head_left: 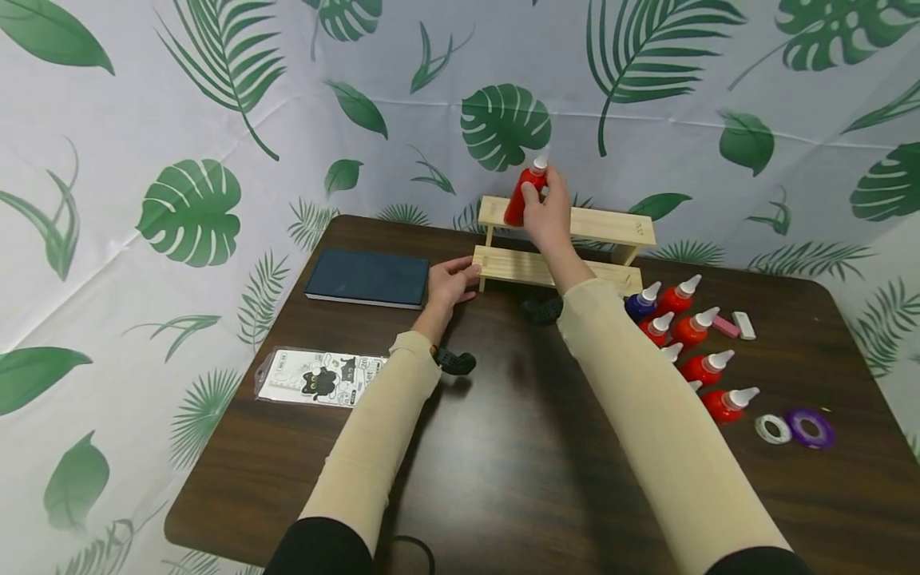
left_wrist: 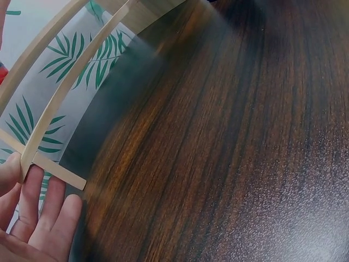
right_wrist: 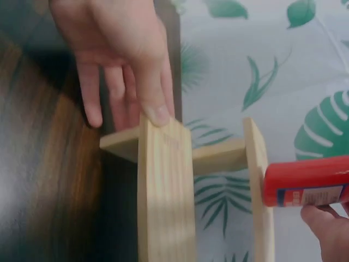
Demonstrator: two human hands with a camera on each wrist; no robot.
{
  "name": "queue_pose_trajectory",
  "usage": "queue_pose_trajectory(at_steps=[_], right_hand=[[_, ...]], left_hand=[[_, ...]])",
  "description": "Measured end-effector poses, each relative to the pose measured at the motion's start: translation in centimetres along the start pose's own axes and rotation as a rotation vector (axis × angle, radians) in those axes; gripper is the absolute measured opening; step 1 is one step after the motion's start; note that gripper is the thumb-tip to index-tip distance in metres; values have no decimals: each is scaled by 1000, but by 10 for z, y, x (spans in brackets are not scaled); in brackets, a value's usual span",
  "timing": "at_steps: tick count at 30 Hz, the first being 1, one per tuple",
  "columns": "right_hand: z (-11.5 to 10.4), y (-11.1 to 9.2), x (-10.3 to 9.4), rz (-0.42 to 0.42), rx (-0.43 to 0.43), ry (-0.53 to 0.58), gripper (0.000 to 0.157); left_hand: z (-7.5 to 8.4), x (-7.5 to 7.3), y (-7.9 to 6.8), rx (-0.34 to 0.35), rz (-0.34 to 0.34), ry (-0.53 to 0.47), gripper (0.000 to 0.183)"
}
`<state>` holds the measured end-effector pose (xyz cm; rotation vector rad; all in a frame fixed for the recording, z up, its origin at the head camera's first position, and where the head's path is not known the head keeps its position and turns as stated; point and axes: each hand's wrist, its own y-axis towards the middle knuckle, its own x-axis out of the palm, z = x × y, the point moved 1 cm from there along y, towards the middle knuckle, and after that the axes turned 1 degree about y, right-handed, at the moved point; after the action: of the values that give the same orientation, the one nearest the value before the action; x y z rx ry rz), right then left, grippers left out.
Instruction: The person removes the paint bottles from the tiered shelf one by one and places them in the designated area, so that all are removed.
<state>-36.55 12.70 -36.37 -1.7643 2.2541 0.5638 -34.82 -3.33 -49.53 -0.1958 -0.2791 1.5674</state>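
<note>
A two-step wooden display rack (head_left: 604, 225) stands at the back of the table. My left hand (head_left: 450, 286) pinches the left end of its lower step (right_wrist: 168, 202), thumb on top and fingers below; the left wrist view shows the same hand (left_wrist: 43, 226) at the rack's end. My right hand (head_left: 549, 214) grips a red squeeze bottle (head_left: 519, 201) with a white nozzle, tilted slightly, over the left end of the upper step. In the right wrist view the bottle's base (right_wrist: 272, 184) meets or nearly meets that step; I cannot tell which.
Several red bottles (head_left: 695, 327) and a blue one (head_left: 640, 305) stand right of the rack, partly behind my right sleeve. Beyond lie erasers (head_left: 743, 326) and tape rolls (head_left: 810, 429). A dark notebook (head_left: 368, 277) and a packaged cat-print set (head_left: 316, 377) lie left.
</note>
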Motion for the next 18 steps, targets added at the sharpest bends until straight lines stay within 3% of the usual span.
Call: queue_pose_trajectory(at_steps=[8,18], right_hand=[[2,-45,-9,18,-78,82,44],[42,-139,-36,37,-145,115,46]], left_hand=[[0,-2,-3,27,-2,8,31],[0,0,-3,22,12,19,31]])
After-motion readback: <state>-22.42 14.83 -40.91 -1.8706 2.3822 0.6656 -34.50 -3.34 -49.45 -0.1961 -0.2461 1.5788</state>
